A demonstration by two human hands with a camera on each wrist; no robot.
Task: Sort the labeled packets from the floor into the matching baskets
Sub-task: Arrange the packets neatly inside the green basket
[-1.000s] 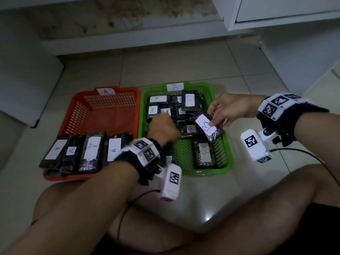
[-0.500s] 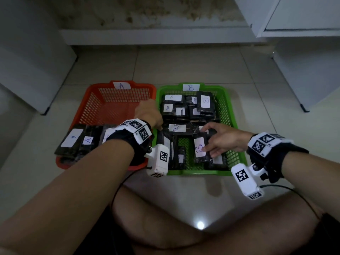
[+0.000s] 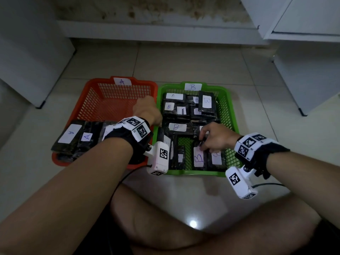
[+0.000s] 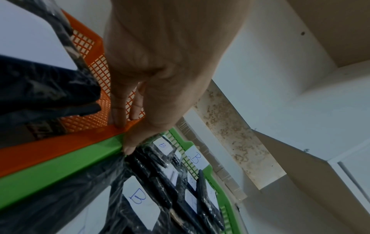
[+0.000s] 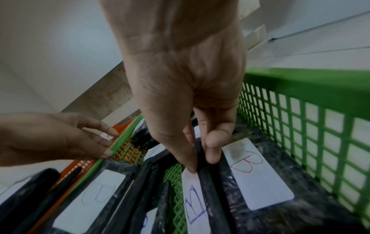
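Down low, the right hand (image 5: 200,139) pinches a B packet (image 3: 198,157) in the green basket (image 3: 232,115); the left hand (image 4: 152,88) rests straight-fingered on the orange basket (image 3: 82,105) edge.

Overall light: dim, greyish, low contrast in all 3 views.
Source: overhead; 1 small bright reflection on the floor tile (image 3: 193,223) near the bottom centre of the head view.
Shadows: soft, under the wrist devices and along the cabinet bases.
Glare: faint sheen on the plastic wrap of the packets (image 4: 140,159).
Blur: wrist views soft; green basket (image 5: 300,82) rim smeared.
Distortion: cabinet (image 3: 303,52) lines bow at the frame edges.
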